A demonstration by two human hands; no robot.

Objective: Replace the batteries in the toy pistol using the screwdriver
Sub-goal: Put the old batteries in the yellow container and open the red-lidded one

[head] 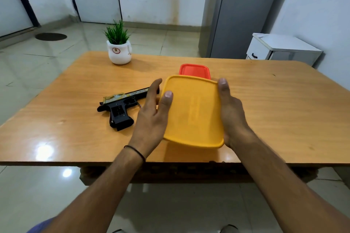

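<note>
**Both hands grasp the yellow container (193,113)**

The left hand (151,117) and right hand (232,113) clasp its sides, thumbs on the lid, above the counter (274,111). The toy pistol (120,107) lies just left; a red container (195,71) sits farther back.

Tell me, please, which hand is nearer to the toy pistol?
Left. The left hand grips the yellow box right beside the pistol; the right hand holds the box's opposite edge, farther away.

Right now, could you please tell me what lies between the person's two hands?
The head view shows a yellow box between the left hand and the right hand, each holding one side of it.
</note>
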